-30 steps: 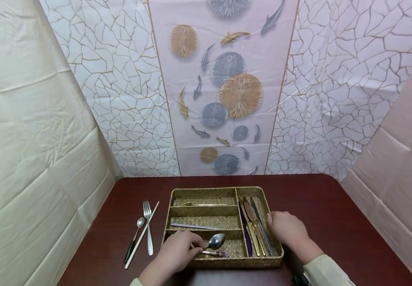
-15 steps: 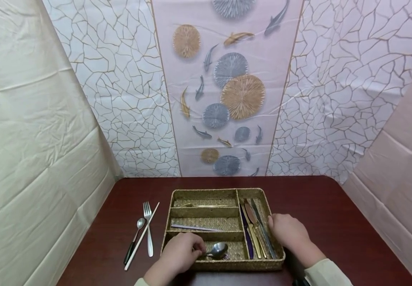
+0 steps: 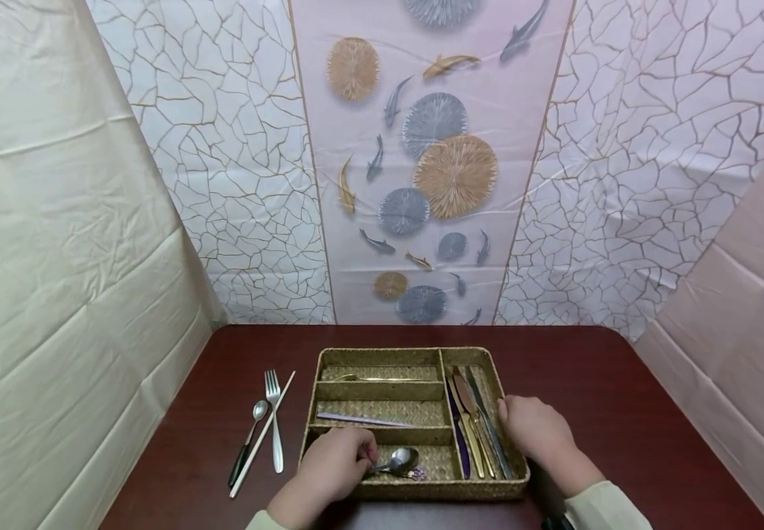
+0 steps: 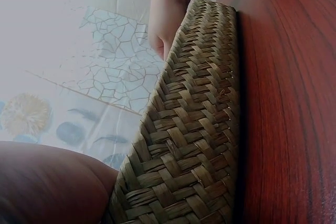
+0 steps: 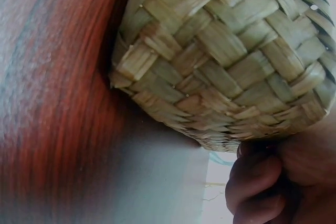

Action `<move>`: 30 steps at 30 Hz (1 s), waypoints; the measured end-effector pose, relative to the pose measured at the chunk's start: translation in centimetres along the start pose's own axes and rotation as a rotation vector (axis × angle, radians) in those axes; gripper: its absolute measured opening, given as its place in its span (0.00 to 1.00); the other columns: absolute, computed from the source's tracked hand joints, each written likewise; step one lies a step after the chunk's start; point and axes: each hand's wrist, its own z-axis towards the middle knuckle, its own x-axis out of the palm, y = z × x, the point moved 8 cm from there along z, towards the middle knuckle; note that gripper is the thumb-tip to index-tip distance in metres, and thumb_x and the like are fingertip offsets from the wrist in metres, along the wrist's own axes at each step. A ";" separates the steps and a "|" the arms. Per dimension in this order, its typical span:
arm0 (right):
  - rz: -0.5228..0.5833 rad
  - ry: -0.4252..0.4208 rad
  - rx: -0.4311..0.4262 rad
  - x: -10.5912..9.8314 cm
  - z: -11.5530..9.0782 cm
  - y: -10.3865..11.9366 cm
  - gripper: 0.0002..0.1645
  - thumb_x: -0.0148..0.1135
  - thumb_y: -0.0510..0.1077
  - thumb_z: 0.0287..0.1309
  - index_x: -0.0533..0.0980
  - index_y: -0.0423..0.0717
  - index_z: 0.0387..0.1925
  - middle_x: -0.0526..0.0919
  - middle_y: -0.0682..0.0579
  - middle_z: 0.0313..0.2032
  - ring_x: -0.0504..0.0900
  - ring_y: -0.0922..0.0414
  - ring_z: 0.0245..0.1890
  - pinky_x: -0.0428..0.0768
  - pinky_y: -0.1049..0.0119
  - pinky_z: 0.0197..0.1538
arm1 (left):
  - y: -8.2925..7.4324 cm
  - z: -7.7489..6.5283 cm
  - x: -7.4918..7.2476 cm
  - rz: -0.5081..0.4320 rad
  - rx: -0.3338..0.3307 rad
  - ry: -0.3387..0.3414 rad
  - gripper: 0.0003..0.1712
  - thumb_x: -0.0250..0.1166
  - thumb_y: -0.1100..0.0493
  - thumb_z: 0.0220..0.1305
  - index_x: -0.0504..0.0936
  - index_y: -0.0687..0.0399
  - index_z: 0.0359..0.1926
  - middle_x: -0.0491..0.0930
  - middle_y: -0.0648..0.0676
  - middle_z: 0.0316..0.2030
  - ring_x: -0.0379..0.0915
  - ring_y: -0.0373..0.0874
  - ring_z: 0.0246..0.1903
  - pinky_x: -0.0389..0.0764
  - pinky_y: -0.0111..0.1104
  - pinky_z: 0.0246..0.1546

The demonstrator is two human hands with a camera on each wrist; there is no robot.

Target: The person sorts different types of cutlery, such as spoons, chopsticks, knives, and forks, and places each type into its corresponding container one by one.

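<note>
In the head view my left hand (image 3: pixel 334 460) reaches into the front compartment of a woven cutlery tray (image 3: pixel 448 490). Its thumb and fingertips pinch the handle of a metal spoon (image 3: pixel 404 460), whose bowl points right, low in that compartment. Partly under the spoon lies another utensil with a purple, ornate end (image 3: pixel 417 475); the rest of it is hidden. My right hand (image 3: pixel 537 427) grips the tray's right wall, thumb at the rim. Curled fingers (image 5: pixel 257 182) show beside the woven wall in the right wrist view. The left wrist view shows mostly the tray's front wall (image 4: pixel 184 124).
Several knives (image 3: pixel 473 427) lie in the tray's right compartment. A gold utensil (image 3: pixel 382 379) is in the back compartment, a pale stick (image 3: pixel 362 419) in the middle one. Left of the tray, a fork (image 3: pixel 276 434), a chopstick (image 3: pixel 259 442) and a black-handled spoon (image 3: pixel 243 456) lie on the table (image 3: pixel 620 412).
The spoon in my left hand has come down into the front compartment, over the purple-ended utensil. My right hand stays on the tray. The head view has shifted slightly.
</note>
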 end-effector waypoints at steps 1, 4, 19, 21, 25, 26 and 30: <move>0.002 0.005 0.005 0.1 0.0 0.0 0.22 0.51 0.47 0.84 0.76 0.50 0.27 0.86 0.44 0.30 0.86 0.40 0.30 0.82 0.38 0.34 | 0.1 -0.1 0.0 0.001 -0.008 0.000 0.16 0.73 0.67 0.60 0.82 0.37 0.28 0.77 0.34 0.26 0.71 0.31 0.28 0.75 0.33 0.30; 0.005 0.009 0.010 0.3 -0.1 -0.1 0.23 0.50 0.48 0.84 0.74 0.51 0.26 0.84 0.46 0.27 0.85 0.42 0.28 0.81 0.40 0.33 | 0.1 -0.2 0.1 0.007 -0.019 -0.005 0.16 0.74 0.66 0.62 0.82 0.37 0.29 0.76 0.33 0.26 0.71 0.31 0.28 0.74 0.33 0.30; 0.012 0.021 0.015 0.7 -0.1 -0.4 0.23 0.49 0.48 0.84 0.73 0.52 0.26 0.81 0.49 0.26 0.85 0.43 0.30 0.82 0.39 0.36 | 0.1 -1.0 -1.2 0.065 0.048 -0.090 0.14 0.76 0.64 0.62 0.84 0.37 0.31 0.81 0.33 0.28 0.76 0.33 0.30 0.77 0.35 0.31; 0.013 0.017 0.013 0.7 -0.1 -0.4 0.23 0.50 0.48 0.84 0.73 0.51 0.26 0.83 0.47 0.27 0.86 0.41 0.31 0.82 0.37 0.37 | 0.3 -1.3 -1.8 0.064 0.066 -0.119 0.11 0.77 0.61 0.64 0.85 0.38 0.32 0.82 0.34 0.29 0.76 0.32 0.30 0.77 0.36 0.30; 0.013 0.011 0.010 0.5 -0.1 -0.3 0.23 0.49 0.48 0.84 0.73 0.51 0.26 0.82 0.47 0.27 0.86 0.41 0.31 0.81 0.38 0.36 | 0.8 -1.9 -3.9 0.081 0.053 -0.233 0.09 0.78 0.57 0.66 0.86 0.36 0.34 0.84 0.35 0.31 0.77 0.32 0.29 0.78 0.38 0.30; 0.013 0.009 0.008 0.4 -0.1 -0.2 0.23 0.49 0.48 0.84 0.73 0.51 0.26 0.82 0.47 0.27 0.85 0.41 0.30 0.81 0.38 0.36 | 1.0 -2.0 -4.6 0.090 0.044 -0.269 0.09 0.78 0.57 0.66 0.86 0.36 0.34 0.85 0.36 0.32 0.78 0.33 0.30 0.79 0.38 0.31; 0.013 0.008 0.006 0.2 -0.1 0.0 0.23 0.49 0.48 0.85 0.72 0.51 0.26 0.82 0.47 0.27 0.85 0.42 0.30 0.81 0.38 0.35 | 2.4 -2.9 -7.1 0.126 -0.035 -0.390 0.09 0.78 0.59 0.66 0.87 0.37 0.35 0.85 0.37 0.33 0.81 0.34 0.30 0.81 0.39 0.31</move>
